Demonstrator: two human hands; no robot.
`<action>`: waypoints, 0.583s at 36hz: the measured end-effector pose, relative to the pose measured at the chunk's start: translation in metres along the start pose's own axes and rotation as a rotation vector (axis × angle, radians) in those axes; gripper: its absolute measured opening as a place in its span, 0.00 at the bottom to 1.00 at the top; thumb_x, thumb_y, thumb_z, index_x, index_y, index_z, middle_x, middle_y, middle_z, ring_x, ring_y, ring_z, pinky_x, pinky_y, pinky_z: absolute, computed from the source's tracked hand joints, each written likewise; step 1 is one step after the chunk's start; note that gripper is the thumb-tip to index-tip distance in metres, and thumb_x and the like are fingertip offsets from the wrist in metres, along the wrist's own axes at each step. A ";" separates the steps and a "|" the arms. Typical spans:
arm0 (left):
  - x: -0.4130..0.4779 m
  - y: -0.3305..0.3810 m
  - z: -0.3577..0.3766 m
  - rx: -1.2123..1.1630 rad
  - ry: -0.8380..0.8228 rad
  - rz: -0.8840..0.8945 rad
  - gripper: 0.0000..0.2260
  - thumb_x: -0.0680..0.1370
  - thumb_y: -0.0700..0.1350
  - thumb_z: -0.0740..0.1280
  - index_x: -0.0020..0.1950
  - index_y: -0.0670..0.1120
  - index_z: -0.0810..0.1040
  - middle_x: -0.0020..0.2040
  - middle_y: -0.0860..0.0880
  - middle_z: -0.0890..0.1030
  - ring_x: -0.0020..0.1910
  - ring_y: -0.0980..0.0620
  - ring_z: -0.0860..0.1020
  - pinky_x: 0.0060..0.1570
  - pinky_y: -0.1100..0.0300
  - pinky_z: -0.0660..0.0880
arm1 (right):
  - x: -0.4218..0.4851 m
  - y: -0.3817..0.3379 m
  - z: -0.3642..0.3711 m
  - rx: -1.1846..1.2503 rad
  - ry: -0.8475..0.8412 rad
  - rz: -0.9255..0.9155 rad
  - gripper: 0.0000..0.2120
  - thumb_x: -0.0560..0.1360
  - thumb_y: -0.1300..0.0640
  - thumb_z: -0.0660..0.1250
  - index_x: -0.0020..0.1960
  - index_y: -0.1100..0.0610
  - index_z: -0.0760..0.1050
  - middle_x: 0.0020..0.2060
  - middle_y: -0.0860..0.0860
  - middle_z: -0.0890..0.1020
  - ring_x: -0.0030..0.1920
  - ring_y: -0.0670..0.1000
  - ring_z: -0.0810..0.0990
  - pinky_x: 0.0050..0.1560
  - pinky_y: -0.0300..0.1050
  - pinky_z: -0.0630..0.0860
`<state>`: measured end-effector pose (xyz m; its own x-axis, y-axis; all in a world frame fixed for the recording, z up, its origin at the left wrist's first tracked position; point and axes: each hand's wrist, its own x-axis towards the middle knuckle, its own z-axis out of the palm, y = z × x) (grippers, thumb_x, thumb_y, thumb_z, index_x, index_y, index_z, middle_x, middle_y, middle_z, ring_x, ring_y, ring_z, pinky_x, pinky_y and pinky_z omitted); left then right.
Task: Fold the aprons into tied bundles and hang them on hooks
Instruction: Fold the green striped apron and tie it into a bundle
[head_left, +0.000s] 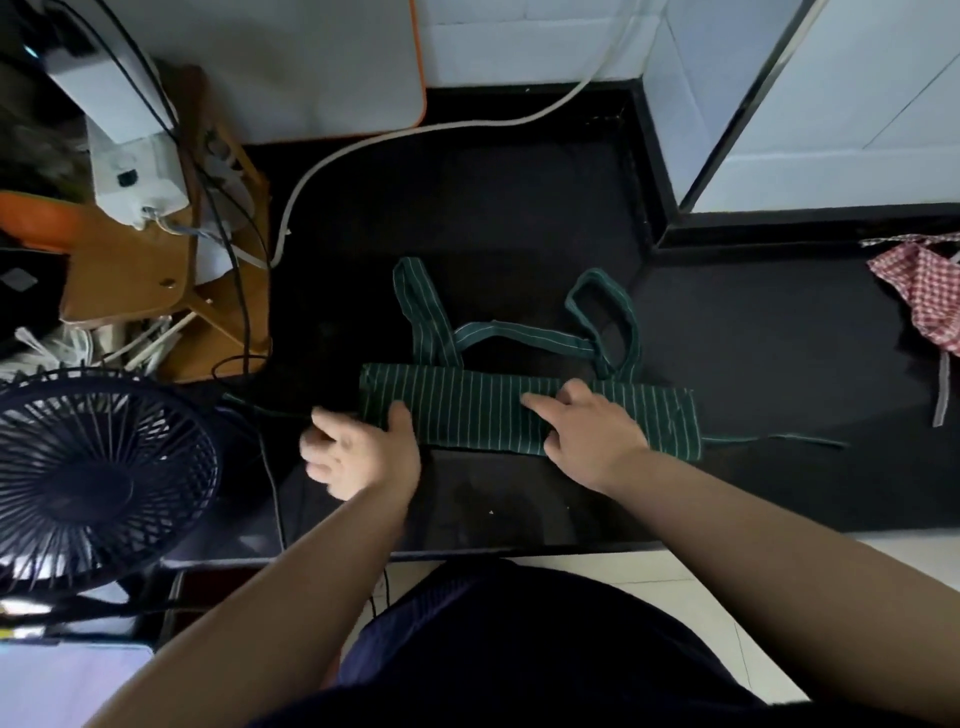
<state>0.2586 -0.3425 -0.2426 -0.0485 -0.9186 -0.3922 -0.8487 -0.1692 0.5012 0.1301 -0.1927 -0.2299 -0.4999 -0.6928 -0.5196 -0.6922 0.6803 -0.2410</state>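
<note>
The green striped apron (519, 410), folded into a long band, is pinned flat on the dark surface (519, 218) by the spread right hand (587, 426). At its left end, the left hand (358, 452) is held open (blurred), seemingly to start rolling.

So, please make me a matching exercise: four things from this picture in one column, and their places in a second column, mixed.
Things:
1. green striped apron
2. red checked apron
3. black fan
4. right hand

Places:
A. far right of the black counter
B. left edge, lower half
C. folded into a band, counter centre
D. pressing on the folded band

Pairs: 1-C, 2-A, 3-B, 4-D
</note>
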 end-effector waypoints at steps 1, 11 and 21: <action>-0.002 0.005 0.003 -0.169 -0.061 -0.191 0.35 0.75 0.56 0.69 0.73 0.42 0.57 0.73 0.40 0.59 0.68 0.38 0.64 0.65 0.46 0.67 | 0.001 0.001 0.001 0.031 -0.019 -0.001 0.26 0.80 0.55 0.56 0.76 0.42 0.54 0.66 0.53 0.64 0.63 0.56 0.69 0.61 0.48 0.68; -0.012 0.008 0.011 -0.289 -0.169 0.252 0.18 0.72 0.40 0.72 0.60 0.45 0.73 0.51 0.51 0.76 0.50 0.50 0.76 0.46 0.60 0.70 | 0.000 0.009 0.009 0.063 -0.017 -0.050 0.24 0.80 0.54 0.55 0.75 0.41 0.57 0.63 0.50 0.65 0.63 0.53 0.68 0.65 0.46 0.65; -0.021 -0.006 0.023 0.769 -0.332 1.315 0.26 0.83 0.43 0.56 0.78 0.41 0.51 0.79 0.45 0.53 0.78 0.47 0.51 0.74 0.52 0.51 | -0.017 0.021 0.014 0.179 0.112 0.000 0.18 0.80 0.53 0.60 0.68 0.55 0.70 0.64 0.53 0.72 0.64 0.55 0.71 0.65 0.46 0.66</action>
<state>0.2530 -0.3139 -0.2549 -0.9687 -0.1333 -0.2095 -0.1678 0.9733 0.1566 0.1310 -0.1632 -0.2378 -0.5613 -0.7086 -0.4276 -0.5941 0.7047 -0.3878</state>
